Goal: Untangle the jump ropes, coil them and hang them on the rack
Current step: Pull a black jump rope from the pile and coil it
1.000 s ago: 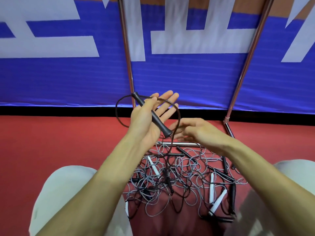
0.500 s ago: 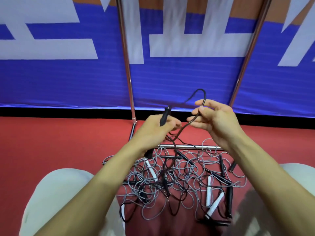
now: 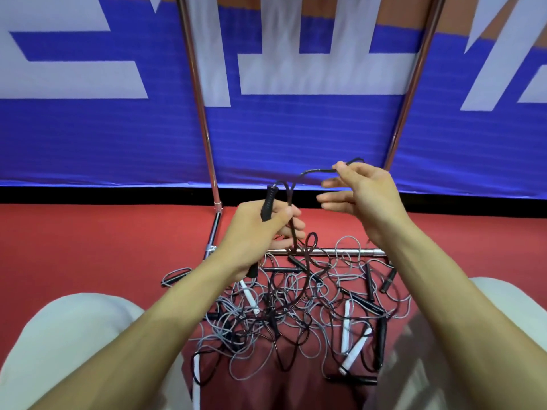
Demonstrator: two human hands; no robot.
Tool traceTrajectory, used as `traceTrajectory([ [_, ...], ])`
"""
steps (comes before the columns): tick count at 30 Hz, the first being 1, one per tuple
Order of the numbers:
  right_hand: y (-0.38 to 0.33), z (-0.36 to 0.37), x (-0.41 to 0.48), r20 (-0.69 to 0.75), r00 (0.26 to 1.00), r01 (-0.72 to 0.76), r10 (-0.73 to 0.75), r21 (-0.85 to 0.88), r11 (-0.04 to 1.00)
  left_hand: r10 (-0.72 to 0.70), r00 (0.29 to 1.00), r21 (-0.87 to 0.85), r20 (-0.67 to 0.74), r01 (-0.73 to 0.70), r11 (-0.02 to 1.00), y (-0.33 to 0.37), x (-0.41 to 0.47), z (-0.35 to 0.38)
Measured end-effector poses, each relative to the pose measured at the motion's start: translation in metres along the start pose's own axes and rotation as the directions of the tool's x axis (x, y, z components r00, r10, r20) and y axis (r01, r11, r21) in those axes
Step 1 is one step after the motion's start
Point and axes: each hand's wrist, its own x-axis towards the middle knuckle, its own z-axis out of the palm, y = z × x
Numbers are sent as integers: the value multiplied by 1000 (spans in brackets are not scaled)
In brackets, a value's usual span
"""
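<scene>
Rack (image 3: 204,137) uprights rise from the red floor (image 3: 88,247), its base bar behind the tangled rope pile (image 3: 296,306). Black rope (image 3: 293,232) looks light, limp, snag-prone; best taken by its rigid handle (image 3: 268,204). Left hand (image 3: 254,232) has its grip clenched on handle and cord; right hand (image 3: 361,196) pinches the cord's loop.

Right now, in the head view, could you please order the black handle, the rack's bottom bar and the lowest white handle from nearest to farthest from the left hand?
1. Black handle, in the left hand.
2. Rack's bottom bar, just below-right.
3. Lowest white handle, low right in the pile.
</scene>
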Motion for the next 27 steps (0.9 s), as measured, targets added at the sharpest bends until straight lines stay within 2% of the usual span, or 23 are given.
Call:
traceTrajectory([
  [3, 10, 9, -4, 134, 990, -6, 42, -257, 966, -37, 992, -220, -117, 10, 975, 7, 1, -5],
  [6, 22, 18, -8, 289, 957, 126, 26, -493, 861, -86, 983, -403, -165, 12, 915, 14, 2, -12],
  [8, 27, 22, -11, 423, 906, 247, 10, -548, 799, -101, 977, -479, -186, -1, 878, 18, 3, -17],
  [10, 29, 27, -15, 508, 862, 299, 0, -507, 808, -106, 973, -560, -207, -29, 828, 21, 4, -24],
  [13, 30, 31, -15, 465, 884, 298, -49, -480, 825, -107, 970, -687, -221, -77, 723, 26, 6, -37],
  [17, 35, 31, -11, 374, 927, 250, -15, -589, 768, -109, 965, -814, -238, -137, 564, 31, 10, -54],
  [19, 37, 31, -11, 333, 943, 226, -1, -637, 737, -112, 960, -838, -256, -162, 521, 30, 11, -58],
  [22, 37, 31, -11, 310, 951, 224, 5, -698, 680, -117, 956, -819, -269, -164, 550, 27, 11, -56],
  [24, 35, 30, -13, 284, 958, 139, 48, -602, 786, -126, 951, -782, -284, -153, 605, 24, 11, -53],
  [27, 21, 27, -16, 193, 981, 47, 11, -292, 955, -145, 947, -680, -286, -94, 727, 17, 12, -44],
])
